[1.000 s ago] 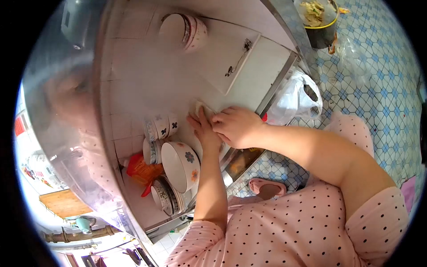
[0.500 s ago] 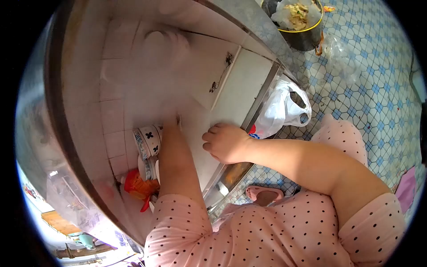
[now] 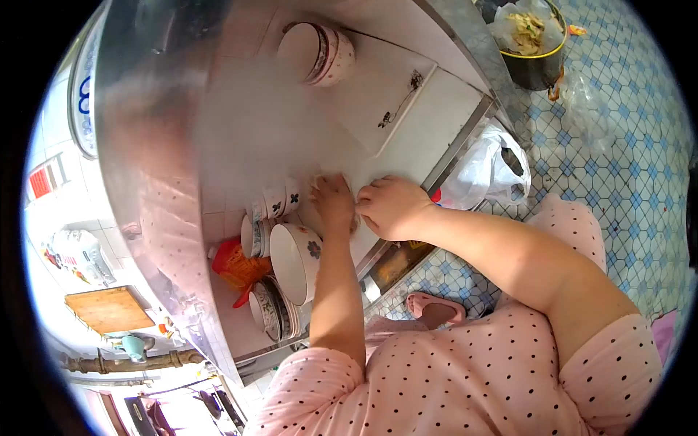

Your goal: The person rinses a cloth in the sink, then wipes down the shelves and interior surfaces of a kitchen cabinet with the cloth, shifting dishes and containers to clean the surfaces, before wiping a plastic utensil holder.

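Holding stacked bowls (image 3: pixel 318 54): cabinet (image 3: pixel 443 109); hands (image 3: pixel 334 202) (image 3: pixel 395 208) inside, grip unclear; bin (image 3: pixel 534 73) contains scraps (image 3: pixel 533 33).

Large bowl (image 3: pixel 291 265) left of left hand (image 3: pixel 334 200); bag (image 3: pixel 472 178) right of right hand (image 3: pixel 392 208).

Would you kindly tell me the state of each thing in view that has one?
Left hand: over the shelf, hold unclear
Right hand: fingers curled, hold unclear
Far bowls: stacked
Flowered bowl: uncovered, looks empty
Bin: open, holding scraps
White bag: puffed out, contents unclear
Clear bag: crumpled on floor
Slipper: worn
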Tool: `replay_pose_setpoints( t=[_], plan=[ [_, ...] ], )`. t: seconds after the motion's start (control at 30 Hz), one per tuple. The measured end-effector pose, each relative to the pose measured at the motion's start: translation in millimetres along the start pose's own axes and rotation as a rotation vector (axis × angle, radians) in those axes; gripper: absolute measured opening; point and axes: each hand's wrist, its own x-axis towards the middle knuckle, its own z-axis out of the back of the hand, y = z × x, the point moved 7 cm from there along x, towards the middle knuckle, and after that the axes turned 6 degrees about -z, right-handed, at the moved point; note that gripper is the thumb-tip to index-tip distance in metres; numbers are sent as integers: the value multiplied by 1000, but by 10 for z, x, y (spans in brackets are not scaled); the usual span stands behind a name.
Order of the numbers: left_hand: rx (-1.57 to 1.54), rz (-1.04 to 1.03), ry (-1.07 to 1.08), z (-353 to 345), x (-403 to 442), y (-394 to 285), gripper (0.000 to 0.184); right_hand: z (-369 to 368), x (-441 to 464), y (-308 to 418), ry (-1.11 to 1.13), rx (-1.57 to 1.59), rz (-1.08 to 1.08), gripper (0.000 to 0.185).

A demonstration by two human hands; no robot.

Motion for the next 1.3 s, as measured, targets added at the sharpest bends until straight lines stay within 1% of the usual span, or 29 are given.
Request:
replay_pose_setpoints(
  t=[0.03,0.1,0.17,0.27,0.33,0.4,0.47,0.57,0.67,0.77,0.87,1.0,1.07,1.2,1.3],
  plan=[
    [-36,-12,29,76,-180,-55,53,-3,-14,-4,16,5,-6,21],
    [-44,-95,48,259,-200,-229,52,1,-25,-11,26,18,-9,20],
    [8,-223,30,384,-71,-390,50,1,-42,-15,25,35,2,21],
    [11,-418,-93,516,459,-631,49,73,-64,8,-145,14,51,12],
    [-272,-280,-2,417,988,-630,44,15,-40,8,-108,-38,38,13],
    [-414,-230,55,354,1362,-628,43,-27,-6,8,-34,-63,12,16],
    [-419,-265,73,360,1663,-640,45,-47,10,11,82,-57,-24,22],
    [-418,-309,102,380,2005,-561,47,-29,13,16,91,-53,-24,21],
    [-258,-339,-89,189,2205,-287,46,-21,14,21,51,-39,-14,20],
    [-76,-290,-101,141,2239,-236,44,-47,-5,21,51,-58,-3,21],
    [339,-251,294,366,1830,-283,44,-50,-3,6,66,-45,17,21],
    [260,-152,210,393,1636,3,36,-19,-25,10,61,-29,53,20],
    [216,-118,189,358,1664,18,39,-13,-40,5,70,-7,58,20],
    [73,-103,226,326,1759,-266,44,-1,-66,4,86,16,87,20],
    [7,-180,244,361,1583,-718,49,-23,-56,42,172,9,99,20]
  ],
)
